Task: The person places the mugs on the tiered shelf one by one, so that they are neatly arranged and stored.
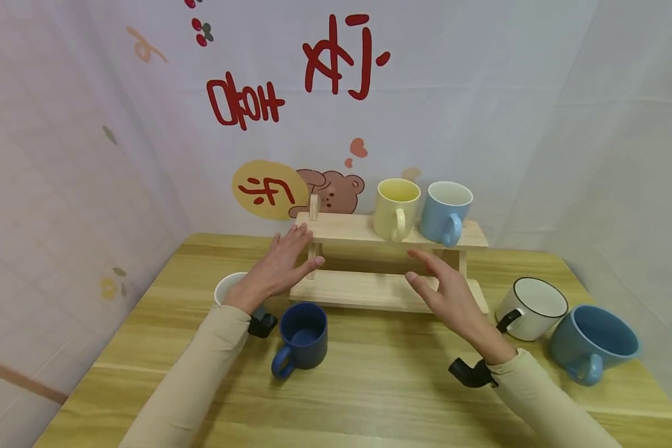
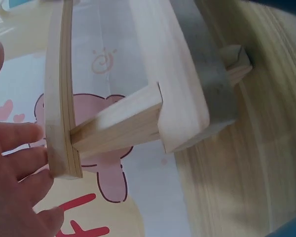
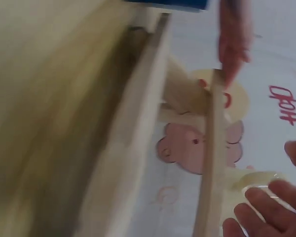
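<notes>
A two-tier wooden shelf (image 1: 341, 227) stands at the back of the table, with a yellow mug (image 1: 387, 214) and a light blue mug (image 1: 441, 214) on the right of its upper board. My left hand (image 1: 277, 264) has its fingers extended at the upper board's left end; in the left wrist view the fingertips (image 2: 39, 180) appear to touch the board's end. My right hand (image 1: 450, 298) is held in front of the shelf, below the yellow mug, fingers spread and holding nothing. In the right wrist view its fingers (image 3: 259, 205) show near the yellow mug's handle.
A dark blue mug (image 1: 308, 348) stands before the shelf's left part. Behind my left wrist is a partly hidden white-rimmed mug (image 1: 226, 286). At right stand a white mug with a black rim (image 1: 526, 314) and a wide blue mug (image 1: 574, 339). A printed curtain (image 1: 481, 112) hangs behind.
</notes>
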